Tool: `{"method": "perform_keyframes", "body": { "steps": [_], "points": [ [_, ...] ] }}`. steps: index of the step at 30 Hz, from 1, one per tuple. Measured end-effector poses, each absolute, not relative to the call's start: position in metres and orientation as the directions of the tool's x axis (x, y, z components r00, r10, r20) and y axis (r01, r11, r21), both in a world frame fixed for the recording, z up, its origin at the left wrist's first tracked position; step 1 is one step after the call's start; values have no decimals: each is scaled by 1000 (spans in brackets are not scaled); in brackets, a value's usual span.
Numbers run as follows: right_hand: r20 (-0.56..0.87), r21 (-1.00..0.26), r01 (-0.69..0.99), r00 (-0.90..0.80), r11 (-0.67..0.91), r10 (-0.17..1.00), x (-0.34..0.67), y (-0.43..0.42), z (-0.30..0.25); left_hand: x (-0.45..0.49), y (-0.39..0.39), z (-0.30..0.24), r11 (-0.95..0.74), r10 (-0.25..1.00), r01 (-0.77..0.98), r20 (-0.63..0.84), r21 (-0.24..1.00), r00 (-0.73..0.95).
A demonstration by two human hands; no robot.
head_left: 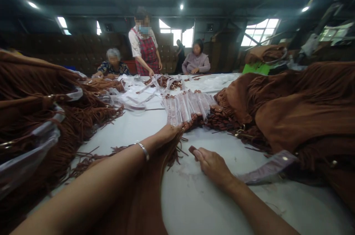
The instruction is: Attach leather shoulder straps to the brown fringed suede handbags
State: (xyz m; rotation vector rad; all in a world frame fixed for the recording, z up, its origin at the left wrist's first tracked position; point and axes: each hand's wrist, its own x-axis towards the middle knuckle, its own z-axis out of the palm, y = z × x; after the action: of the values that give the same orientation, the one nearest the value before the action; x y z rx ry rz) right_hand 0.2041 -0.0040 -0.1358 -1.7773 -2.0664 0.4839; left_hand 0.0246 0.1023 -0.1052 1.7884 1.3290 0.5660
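My left hand (168,133), with a silver bangle on its wrist, reaches forward over a brown fringed suede piece (144,190) lying under my forearm. Its fingers are curled over the fringe at the piece's far end, next to a row of plastic-wrapped brown straps (188,105). My right hand (212,164) rests on the white table (194,198), fingers closed in a pinch on a small brown tab. A plastic-wrapped strap (266,170) lies just right of that wrist.
Heaps of brown fringed suede bags rise at the left (33,116) and at the right (299,113). Loose clear plastic sleeves (133,94) cover the table's far half. Three people (145,48) work at the far end.
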Motion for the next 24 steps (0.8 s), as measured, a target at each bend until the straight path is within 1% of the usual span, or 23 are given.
{"method": "perform_keyframes", "body": {
  "steps": [2, 4, 6, 8, 11, 13, 16, 19, 21, 24],
  "points": [
    [70, -575, 811, -81, 106, 994, 207, -4, -134, 32, 100, -106, -135, 928, 589, -108, 797, 357],
    [75, -697, 714, -18, 65, 997, 209, -4, -131, 35, 94, -102, -172, 907, 609, -117, 775, 405],
    [61, -833, 553, 59, 18, 996, 212, -4, -126, 33, 86, -96, -214, 879, 607, -120, 765, 461],
    [50, -933, 360, 117, 4, 992, 215, -5, -121, 30, 76, -87, -255, 848, 589, -115, 767, 517],
    [79, -989, 135, 155, 58, 985, 216, -8, -114, 27, 59, -75, -297, 808, 552, -103, 779, 580],
    [123, -992, 60, 165, 114, 979, 213, -11, -110, 27, 47, -70, -316, 790, 528, -89, 788, 606],
    [179, -983, 58, 150, 172, 972, 206, -17, -106, 28, 27, -69, -326, 762, 480, -74, 814, 643],
    [206, -974, 109, 51, 200, 977, 197, -23, -106, 29, 13, -74, -302, 748, 443, -78, 844, 659],
    [209, -963, 176, 6, 204, 978, 191, -26, -108, 28, 10, -79, -285, 764, 430, -68, 856, 642],
    [239, -916, 336, 21, 219, 971, 183, -29, -114, 26, 9, -87, -270, 798, 411, -37, 871, 601]
  ]
}}
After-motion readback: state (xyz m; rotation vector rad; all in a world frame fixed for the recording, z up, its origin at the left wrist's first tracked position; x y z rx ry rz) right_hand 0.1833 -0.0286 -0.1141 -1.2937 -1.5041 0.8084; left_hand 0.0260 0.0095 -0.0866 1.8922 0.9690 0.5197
